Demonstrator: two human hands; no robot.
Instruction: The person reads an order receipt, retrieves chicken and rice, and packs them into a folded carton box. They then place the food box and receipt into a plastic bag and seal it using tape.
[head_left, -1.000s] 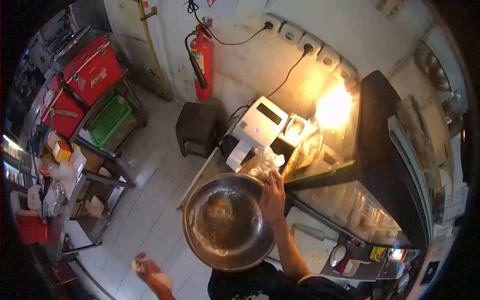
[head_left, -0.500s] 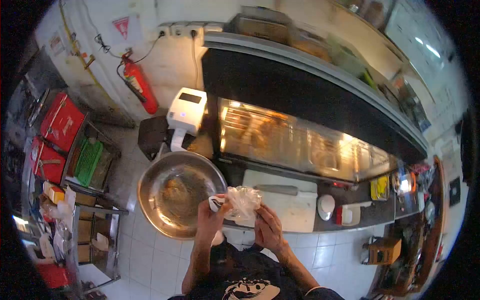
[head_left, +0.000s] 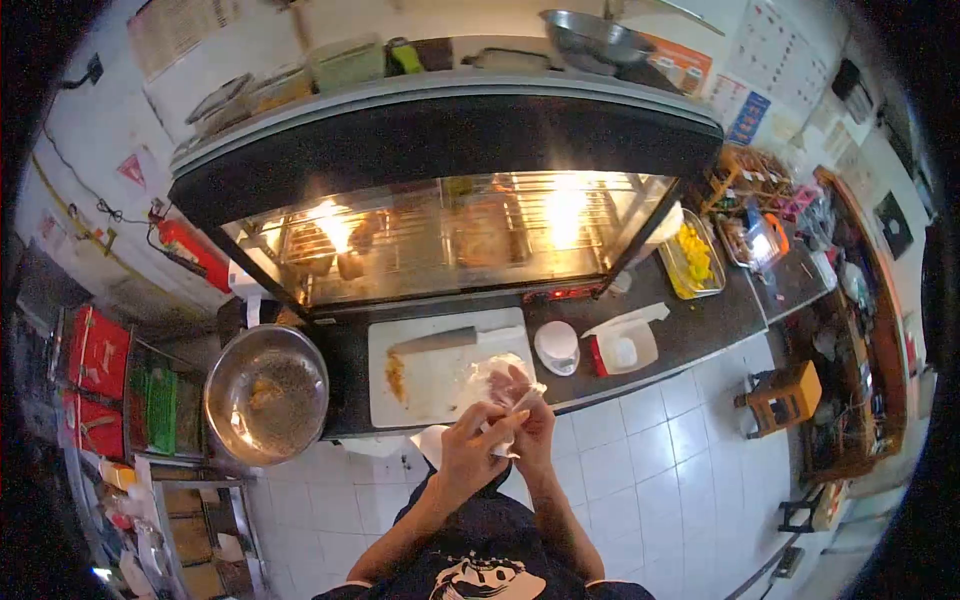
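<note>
Both hands are close together over the front edge of a white cutting board (head_left: 440,400). My left hand (head_left: 474,455) has its fingers pinched on a clear, crumpled plastic bag (head_left: 485,375). My right hand (head_left: 537,430) grips the same plastic from the other side, and some of its fingers show blurrily through the film. White sheet-like material (head_left: 430,440) sticks out beside my left wrist; what it is I cannot tell. A knife (head_left: 440,341) lies across the board, with brown food scraps (head_left: 397,378) near the board's left end.
A lit glass food warmer (head_left: 460,290) stands behind the board. To the left is a large metal bowl (head_left: 312,375). On the right are a white round container (head_left: 557,350), an open red-and-white box (head_left: 630,345) and a tray of yellow pieces (head_left: 695,260). An orange stool (head_left: 785,397) stands on the floor.
My view has swung right, so the bowl now lies further left. My hands, still holding the plastic, have moved from beside the bowl to the board's front, closer together.
</note>
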